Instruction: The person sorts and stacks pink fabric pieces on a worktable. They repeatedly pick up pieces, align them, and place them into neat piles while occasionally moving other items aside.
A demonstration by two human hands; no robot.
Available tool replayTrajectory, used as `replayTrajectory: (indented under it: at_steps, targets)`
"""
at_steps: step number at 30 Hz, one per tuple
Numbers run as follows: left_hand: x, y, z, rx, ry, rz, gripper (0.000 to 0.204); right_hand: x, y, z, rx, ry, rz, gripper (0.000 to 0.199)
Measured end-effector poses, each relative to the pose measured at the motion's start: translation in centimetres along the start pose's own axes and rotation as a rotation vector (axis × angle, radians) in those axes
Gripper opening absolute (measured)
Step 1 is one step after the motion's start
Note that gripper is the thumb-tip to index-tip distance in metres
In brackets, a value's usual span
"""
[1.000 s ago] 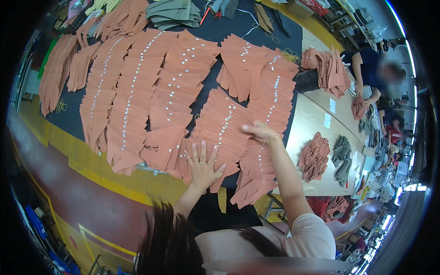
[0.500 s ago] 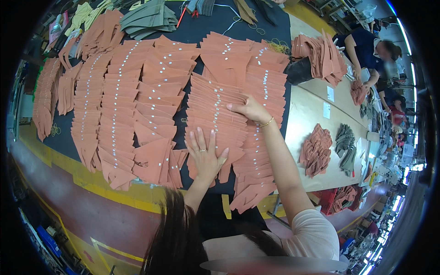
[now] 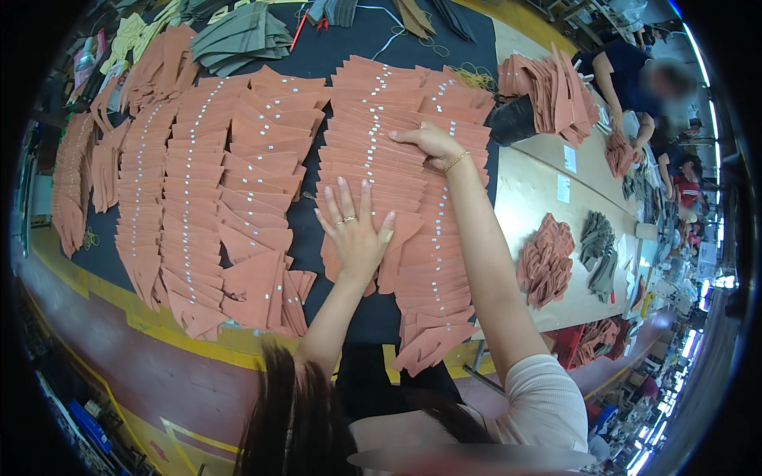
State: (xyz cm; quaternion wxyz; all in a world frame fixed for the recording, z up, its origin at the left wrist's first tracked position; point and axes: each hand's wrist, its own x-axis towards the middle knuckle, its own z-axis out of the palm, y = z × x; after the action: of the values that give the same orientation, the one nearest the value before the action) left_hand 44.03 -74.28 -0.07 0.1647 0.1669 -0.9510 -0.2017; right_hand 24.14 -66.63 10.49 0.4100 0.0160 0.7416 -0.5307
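Overlapping salmon-coloured cut pieces [image 3: 349,163], perhaps fabric or leather, lie in a long row with small white labels down the middle. My left hand [image 3: 357,238] rests flat with spread fingers on the near part of this row. Farther up, my right hand [image 3: 435,147] is at the row's right edge. Its thumb lies across the top of the pieces and its other fingers curl at the edge, partly hidden. Right beside this row is another labelled row [image 3: 440,262], partly under my right forearm.
More labelled salmon rows [image 3: 190,182] cover the dark tabletop [image 3: 317,206] to the left. Grey-green pieces [image 3: 242,40] and a red pen [image 3: 299,32] lie at the far side. On the right, a pale table [image 3: 516,190] bears salmon bundles [image 3: 546,262]; a co-worker [image 3: 631,79] handles pieces there.
Both hands have moved away from me along the row, the right one farther. The pieces under them have shifted the same way and now meet the pieces at the row's far end.
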Motion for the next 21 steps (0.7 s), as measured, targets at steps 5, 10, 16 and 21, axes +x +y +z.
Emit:
replayTrajectory:
  at_steps: [5,10,16,21]
  targets:
    - [0.0,0.0,-0.5,-0.041,-0.034,-0.010,0.072,0.6,0.3,-0.2,0.088,-0.058,-0.011,0.053]
    - [-0.7,0.7,-1.3,0.043,-0.069,-0.017,0.074,1.7,1.3,-1.1,0.115,-0.161,0.008,0.049]
    - [0.1,1.3,-0.8,0.079,-0.074,-0.043,0.073,3.2,1.8,-0.6,-0.169,0.033,0.056,0.050]
    - [0.0,0.9,-1.7,0.010,-0.172,-0.100,0.072,2.4,2.2,-0.3,-0.062,0.048,0.002,0.050]
